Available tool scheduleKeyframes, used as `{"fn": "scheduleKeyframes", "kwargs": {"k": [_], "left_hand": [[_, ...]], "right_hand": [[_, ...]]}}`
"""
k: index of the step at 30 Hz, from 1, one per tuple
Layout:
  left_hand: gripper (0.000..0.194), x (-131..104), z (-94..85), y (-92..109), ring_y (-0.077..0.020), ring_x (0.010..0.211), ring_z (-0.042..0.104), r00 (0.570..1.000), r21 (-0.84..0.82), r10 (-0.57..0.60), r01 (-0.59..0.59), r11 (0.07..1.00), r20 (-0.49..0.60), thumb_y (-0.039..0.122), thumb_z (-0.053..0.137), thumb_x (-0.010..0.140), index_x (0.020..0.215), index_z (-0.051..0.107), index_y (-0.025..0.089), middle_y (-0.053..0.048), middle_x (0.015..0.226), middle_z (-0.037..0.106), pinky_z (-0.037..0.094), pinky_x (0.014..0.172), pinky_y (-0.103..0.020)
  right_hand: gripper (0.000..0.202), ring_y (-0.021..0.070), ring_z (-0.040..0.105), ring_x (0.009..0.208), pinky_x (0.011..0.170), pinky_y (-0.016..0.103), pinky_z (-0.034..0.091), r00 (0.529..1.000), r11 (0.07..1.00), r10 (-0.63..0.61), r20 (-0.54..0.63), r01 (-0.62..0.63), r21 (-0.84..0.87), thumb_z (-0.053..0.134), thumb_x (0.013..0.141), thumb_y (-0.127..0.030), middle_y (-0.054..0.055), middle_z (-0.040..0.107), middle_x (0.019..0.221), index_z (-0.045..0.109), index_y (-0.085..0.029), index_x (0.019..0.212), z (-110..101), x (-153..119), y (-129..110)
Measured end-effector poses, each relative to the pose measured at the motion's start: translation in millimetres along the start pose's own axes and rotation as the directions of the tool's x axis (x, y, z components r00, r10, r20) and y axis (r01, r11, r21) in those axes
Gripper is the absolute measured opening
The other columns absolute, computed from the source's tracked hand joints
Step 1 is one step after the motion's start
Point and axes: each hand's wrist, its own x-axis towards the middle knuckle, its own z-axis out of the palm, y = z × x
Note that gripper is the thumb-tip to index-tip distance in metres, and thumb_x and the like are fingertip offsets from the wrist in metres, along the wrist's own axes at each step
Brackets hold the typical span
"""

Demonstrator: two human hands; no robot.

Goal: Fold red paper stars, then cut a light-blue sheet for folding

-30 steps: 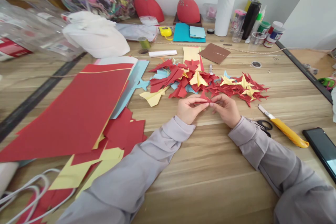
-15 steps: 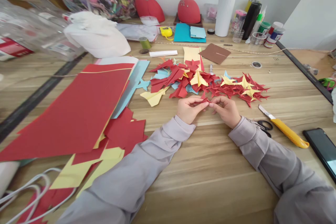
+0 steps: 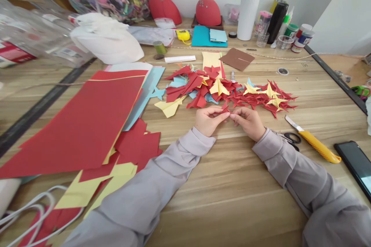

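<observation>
A small folded piece of red paper (image 3: 225, 109) is pinched between the fingertips of my left hand (image 3: 210, 119). My right hand (image 3: 248, 122) meets it from the other side, thumb and forefinger closed on the paper's right tip. Just beyond my hands lies a heap of cut and folded paper in red, yellow and blue. On the heap's right part sit red paper stars (image 3: 285, 98) and several yellow paper stars (image 3: 271, 91). A yellow paper cutout (image 3: 169, 107) lies to the left of the heap. My fingers partly hide the red piece.
Large red sheets (image 3: 78, 131) and paper offcuts (image 3: 139, 144) cover the left side. Right of my right hand lie black scissors (image 3: 292, 139), a yellow utility knife (image 3: 319, 144) with its blade out, and a phone (image 3: 355, 166). Jars (image 3: 303, 40) stand at the back right.
My hands stay at nearly the same spot, still pinching the red paper. The fingers have shifted only slightly.
</observation>
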Motion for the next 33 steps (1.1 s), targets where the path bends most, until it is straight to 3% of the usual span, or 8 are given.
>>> {"fn": "scheduleKeyframes", "kwargs": {"k": [3,6,10,14,18,24,29,33], "left_hand": [[0.02,0.2,-0.2,-1.0,-0.0151,0.061,0.062,1.0,-0.018,0.008,-0.008,1.0,-0.006,0.029,0.081,0.055,0.066,0.073,0.014,-0.005,0.074,0.07,0.054,0.05,-0.028],[0.021,0.4,-0.4,-2.4,-0.0156,0.061,0.062,0.999,0.002,0.027,-0.027,1.0,-0.022,0.03,0.081,0.055,0.066,0.072,0.014,-0.005,0.075,0.071,0.053,0.05,-0.028],[0.017,0.3,-2.0,-1.4,-0.0179,0.068,0.064,0.995,0.109,0.098,-0.096,0.989,-0.01,0.027,0.081,0.055,0.065,0.073,0.015,-0.006,0.076,0.071,0.054,0.057,-0.03],[0.012,-0.1,-3.5,2.3,-0.0198,0.076,0.066,0.989,0.181,0.143,-0.148,0.972,0.04,0.023,0.08,0.057,0.066,0.074,0.017,-0.008,0.078,0.072,0.054,0.071,-0.033],[0.011,-0.9,-2.4,3.3,-0.02,0.078,0.067,0.987,0.151,0.149,-0.158,0.976,0.067,0.022,0.079,0.058,0.065,0.073,0.016,-0.008,0.078,0.072,0.055,0.073,-0.034],[0.034,-2.2,-0.2,0.3,-0.0207,0.074,0.067,1.0,0.046,0.016,-0.016,0.999,-0.001,0.028,0.081,0.056,0.086,0.073,0.014,-0.008,0.083,0.072,0.057,0.059,-0.031],[0.049,-1.0,-1.9,-0.2,-0.0204,0.078,0.068,1.0,0.085,0.015,-0.014,0.996,-0.012,0.026,0.081,0.056,0.102,0.07,0.014,-0.008,0.085,0.072,0.058,0.063,-0.029],[0.05,-0.2,-2.4,-1.2,-0.0198,0.072,0.069,1.0,0.036,-0.023,0.023,0.999,0.004,0.027,0.082,0.055,0.101,0.069,0.013,-0.006,0.078,0.073,0.059,0.06,-0.029]], "right_hand": [[0.051,0.012,0.054,0.051,0.05,0.026,0.048,0.999,0.999,0.012,0.031,-0.01,-0.042,0.058,0.072,-0.066,0.001,0.057,0.056,0.057,-0.017,0.059,-0.8,0.0,-0.6],[0.055,0.0124,0.055,0.055,0.052,0.026,0.05,0.999,1.0,0.026,-0.021,-0.026,0.011,0.053,0.075,-0.068,0.002,0.056,0.057,0.053,-0.018,0.054,-0.5,0.2,-1.7],[0.051,0.0137,0.055,0.064,0.049,0.025,0.053,0.988,0.979,0.095,-0.12,-0.071,0.189,0.063,0.065,-0.069,0.002,0.057,0.069,0.056,-0.019,0.063,-0.1,0.3,-6.3],[0.042,0.0149,0.057,0.073,0.052,0.025,0.055,0.995,0.963,0.082,-0.062,-0.063,0.262,0.073,0.062,-0.058,0.0,0.059,0.077,0.061,-0.021,0.077,-0.2,-0.5,-10.0],[0.038,0.0138,0.057,0.066,0.049,0.024,0.052,0.999,0.975,0.042,0.002,-0.041,0.218,0.076,0.061,-0.052,0.0,0.061,0.071,0.062,-0.019,0.075,-0.2,0.1,-6.7],[0.037,0.0128,0.056,0.059,0.048,0.025,0.052,0.999,0.984,0.033,-0.018,-0.029,0.176,0.074,0.064,-0.052,-0.001,0.059,0.062,0.062,-0.018,0.072,-1.1,0.9,-3.1],[0.038,0.0134,0.059,0.061,0.048,0.024,0.051,0.999,0.985,0.038,0.007,-0.038,0.168,0.077,0.061,-0.051,0.001,0.065,0.068,0.064,-0.018,0.075,0.5,-0.6,-5.1],[0.038,0.0124,0.058,0.057,0.05,0.025,0.05,0.999,0.989,0.035,0.025,-0.038,0.143,0.077,0.06,-0.051,0.001,0.066,0.066,0.065,-0.018,0.075,1.1,-1.0,-4.1]]}}
